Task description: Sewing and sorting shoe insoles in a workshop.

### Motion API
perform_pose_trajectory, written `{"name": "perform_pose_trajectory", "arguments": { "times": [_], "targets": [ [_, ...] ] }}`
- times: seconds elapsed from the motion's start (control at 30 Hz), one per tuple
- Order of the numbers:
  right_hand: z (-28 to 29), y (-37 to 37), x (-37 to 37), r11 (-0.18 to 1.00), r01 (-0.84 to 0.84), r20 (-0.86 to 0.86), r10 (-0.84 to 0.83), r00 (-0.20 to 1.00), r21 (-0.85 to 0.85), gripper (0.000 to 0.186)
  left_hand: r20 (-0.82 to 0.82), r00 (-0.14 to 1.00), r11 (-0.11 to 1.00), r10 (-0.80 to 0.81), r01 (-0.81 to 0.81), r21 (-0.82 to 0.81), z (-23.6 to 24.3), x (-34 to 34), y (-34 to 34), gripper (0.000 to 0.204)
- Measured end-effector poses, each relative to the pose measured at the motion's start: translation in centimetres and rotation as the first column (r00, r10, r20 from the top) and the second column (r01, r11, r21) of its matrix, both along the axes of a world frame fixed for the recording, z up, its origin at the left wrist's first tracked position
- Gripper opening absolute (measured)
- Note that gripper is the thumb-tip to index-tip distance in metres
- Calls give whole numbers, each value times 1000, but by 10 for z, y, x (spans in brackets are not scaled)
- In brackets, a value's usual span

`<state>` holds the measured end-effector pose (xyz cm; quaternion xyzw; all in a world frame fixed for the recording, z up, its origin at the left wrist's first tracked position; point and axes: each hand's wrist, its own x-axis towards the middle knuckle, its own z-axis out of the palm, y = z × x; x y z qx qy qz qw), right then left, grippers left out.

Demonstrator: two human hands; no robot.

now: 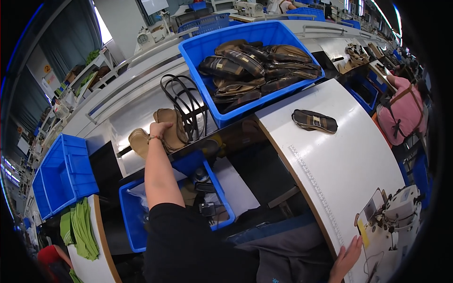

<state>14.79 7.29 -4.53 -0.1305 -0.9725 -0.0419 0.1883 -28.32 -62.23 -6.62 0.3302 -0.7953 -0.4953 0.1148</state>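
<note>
At the metal tray (pixel 127 120) left of centre, my left hand (pixel 159 130) grips a tan padded piece (pixel 172 140), one of the tan pieces lying there, with another (pixel 138 144) beside it. Black looped strips (pixel 195 106) lie just right of them. At lower right my right hand (pixel 350 252) has extended fingers resting on the white table (pixel 339 172) beside a sewing machine (pixel 396 212). A dark plaid padded piece (pixel 314 120) lies farther up that table.
A blue crate (pixel 185 45) of plaid padded pieces stands ahead. Other blue bins (pixel 66 174) are at left and below (pixel 126 212). Green cloth (pixel 80 228) hangs at lower left. A person in pink (pixel 403 108) works at right, and someone in red (pixel 49 257) is at lower left.
</note>
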Motion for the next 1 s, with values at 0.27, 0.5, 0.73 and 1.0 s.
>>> {"name": "perform_pose_trajectory", "arguments": {
  "times": [0.27,0.5,0.73,1.0],
  "targets": [
    [-17,10,11,985,105,110,-90,990,-134,48,-362,931,979,49,-117,-169,58,23,10,46],
    [-22,12,10,989,102,74,-94,993,-110,48,-800,599,910,31,313,271,155,32,53,38],
    [-20,4,6,990,98,10,-97,995,-103,49,-695,549,401,-464,830,388,185,26,245,35],
    [-9,-1,7,969,137,20,-135,991,-205,55,-551,246,-9,-798,908,418,83,70,510,47]
  ]
}}
